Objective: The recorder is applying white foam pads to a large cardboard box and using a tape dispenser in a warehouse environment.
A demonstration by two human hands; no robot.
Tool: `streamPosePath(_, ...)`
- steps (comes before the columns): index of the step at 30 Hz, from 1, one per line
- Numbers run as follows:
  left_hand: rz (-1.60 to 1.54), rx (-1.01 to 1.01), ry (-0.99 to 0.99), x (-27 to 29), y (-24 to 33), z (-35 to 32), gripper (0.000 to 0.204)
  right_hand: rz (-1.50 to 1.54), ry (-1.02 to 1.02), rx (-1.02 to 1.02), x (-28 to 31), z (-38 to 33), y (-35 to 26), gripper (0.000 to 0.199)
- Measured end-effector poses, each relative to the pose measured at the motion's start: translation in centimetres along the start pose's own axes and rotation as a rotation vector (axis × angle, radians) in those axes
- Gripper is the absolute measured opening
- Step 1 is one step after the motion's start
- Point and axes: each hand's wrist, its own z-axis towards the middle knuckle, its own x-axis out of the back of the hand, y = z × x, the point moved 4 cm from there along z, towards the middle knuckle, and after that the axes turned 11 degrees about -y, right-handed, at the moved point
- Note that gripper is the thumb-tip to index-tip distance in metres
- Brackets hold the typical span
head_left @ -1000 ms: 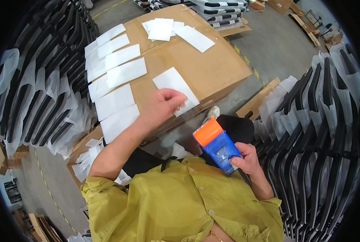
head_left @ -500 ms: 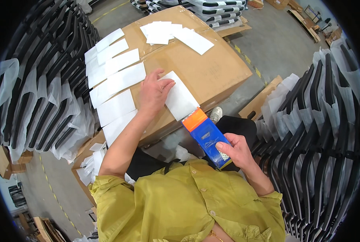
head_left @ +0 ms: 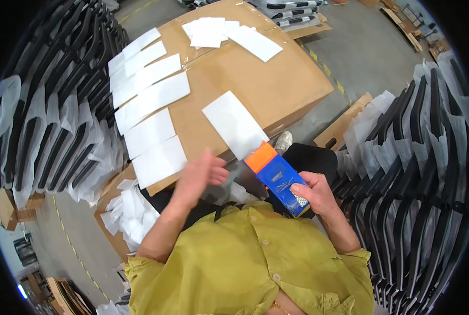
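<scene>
My right hand (head_left: pixel 317 193) grips a blue box-shaped tool with an orange end (head_left: pixel 279 181), its thumb on top. The orange end meets the near end of a white rectangular sheet (head_left: pixel 234 123), which lies on a large cardboard carton (head_left: pixel 266 84) and reaches past its near edge. My left hand (head_left: pixel 199 178) is blurred, held in front of the carton's near edge with its fingers apart and nothing visible in them. Beside it, on the carton's left side, more white sheets (head_left: pixel 158 128) lie in an overlapping row.
White pieces (head_left: pixel 205 32) are piled at the carton's far side beside a longer strip (head_left: pixel 254 43). An open box of white scraps (head_left: pixel 129 218) stands left of my legs. Stacked black frames with pale wrapping rise at left (head_left: pixel 50 142) and right (head_left: pixel 418 142).
My left hand has let go of the white sheet and drawn back toward me. The tool in my right hand still meets the sheet's near end. The view has shifted slightly.
</scene>
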Motion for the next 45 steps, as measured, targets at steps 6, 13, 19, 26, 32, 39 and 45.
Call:
streamPosePath(6, -0.546, 0.025, -0.157, -5.6, -3.4, 4.8, 0.048, 0.025, -0.061, -0.054, -0.2, -1.5, 0.6, 0.032)
streamPosePath(13, -0.472, -0.247, -0.049, -6.0, 0.7, 4.5, 0.035, -0.224, -0.026, 0.086, -0.6, -3.6, 0.1, 0.03)
streamPosePath(19, -0.486, -0.287, 0.001, -4.3, 3.2, 3.6, 0.031, -0.102, -0.002, 0.019, -0.3, -4.2, 1.4, 0.028)
streamPosePath(26, 0.993, -1.59, -0.444, -14.3, 3.7, -6.1, 0.026, 0.172, 0.175, -0.154, 2.3, -0.8, 4.8, 0.036)
streamPosePath(32, 1.428, -0.857, 0.568, -1.7, 8.5, -6.9, 0.046, 0.339, 0.312, 0.004, 4.0, -3.0, 6.0, 0.031)
streamPosePath(39, 1.778, -0.515, 0.894, 7.9, 5.4, -1.2, 0.035, 0.293, 0.247, -0.003, 2.7, -2.0, 5.4, 0.026)
streamPosePath(45, 1.724, -0.469, 0.84, 9.3, 3.9, 0.0, 0.029, 0.286, 0.233, -0.036, 2.3, -1.7, 5.3, 0.027)
